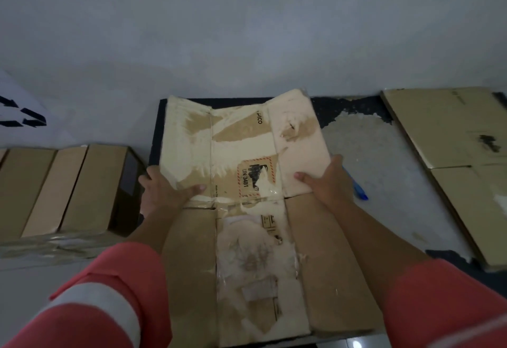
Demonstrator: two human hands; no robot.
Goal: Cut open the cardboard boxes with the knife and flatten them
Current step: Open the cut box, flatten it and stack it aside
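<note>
The dark worktop point(345, 111), worn pale in one patch, carries an opened cardboard box point(241, 139) at centre. A blue knife point(359, 191) lies just right of it. Flattened cardboard point(444, 128) covers the right end. Closed boxes point(68, 188) sit beside the left edge.

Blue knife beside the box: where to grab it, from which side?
Probably the exposed near end of the blue knife, from the right: it lies flat and slanted, far end hidden behind the right hand, which holds the cardboard box. Blade end unclear.

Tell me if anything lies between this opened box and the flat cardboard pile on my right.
Yes: a blue tool, likely the knife, lies beside the right hand, between the opened box and the flat cardboard pile.
</note>
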